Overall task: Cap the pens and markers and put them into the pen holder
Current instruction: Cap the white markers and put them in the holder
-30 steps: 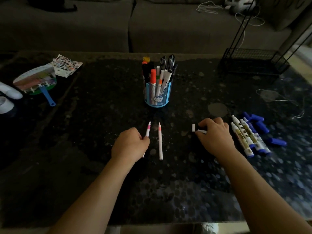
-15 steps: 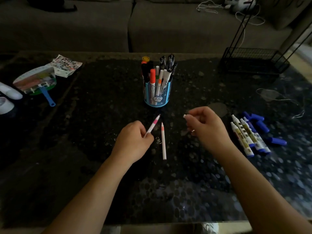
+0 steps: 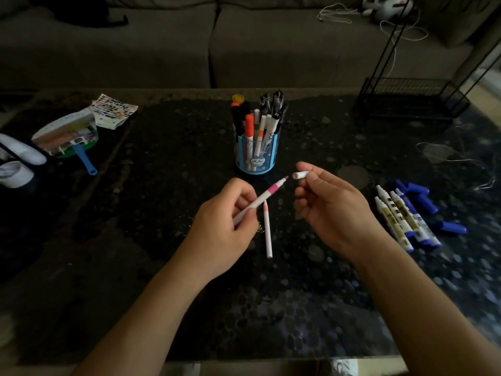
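Nearest the camera, two bare forearms reach out over the dark speckled tabletop (image 3: 298, 308). The left hand (image 3: 219, 229) is curled around the white barrel of a pink-banded pen (image 3: 260, 198), holding it up off the surface with its bare tip slanting up and to the right. The right hand (image 3: 329, 202) pinches a small white cap (image 3: 301, 175) between thumb and fingertips, its other fingers loosely bent; the cap's open end faces the pen tip, just apart from it. Between the two hands a second white pen (image 3: 267, 229) lies flat on the tabletop, uncapped, its pink end pointing away from the person. To the right, a row of white-and-blue markers (image 3: 404, 221) lies side by side without caps, and several loose blue caps (image 3: 423, 196) sit just beyond and beside them. Farther back at centre, the blue pen holder (image 3: 256, 154) stands upright, filled with pens and markers. At far left lie a round hand fan (image 3: 66, 135) with a blue handle and a printed sheet (image 3: 113, 109). At far right stands a black wire rack (image 3: 412, 96), and a grey sofa (image 3: 189, 42) runs behind the tabletop
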